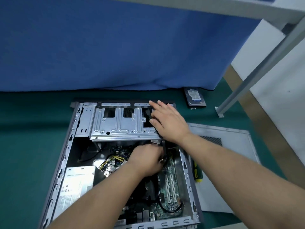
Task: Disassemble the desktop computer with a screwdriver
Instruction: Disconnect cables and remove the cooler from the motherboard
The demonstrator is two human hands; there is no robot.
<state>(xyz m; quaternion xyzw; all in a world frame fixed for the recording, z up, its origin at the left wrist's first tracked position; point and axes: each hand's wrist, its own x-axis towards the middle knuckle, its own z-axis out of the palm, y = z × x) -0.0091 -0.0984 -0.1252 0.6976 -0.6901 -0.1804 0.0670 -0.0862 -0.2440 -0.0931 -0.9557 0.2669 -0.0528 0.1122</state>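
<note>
The open desktop case (66, 151) lies flat on the green mat, motherboard (170, 187) and silver power supply (74, 184) exposed. My left hand (146, 161) reaches inside under the silver drive cage (115, 128) and grips a black cable (164, 149) near its connector. My right hand (168, 119) rests with straight fingers on the right end of the drive cage, over the cable's upper part. The yellow and black screwdriver (197, 172) lies on the mat just right of the case, untouched.
A removed hard drive (195, 96) with a few loose screws (193, 109) lies at the back right. The grey side panel (227, 162) lies flat right of the case. A blue cloth wall (115, 47) stands behind; a metal frame leg (247, 80) slants at the right.
</note>
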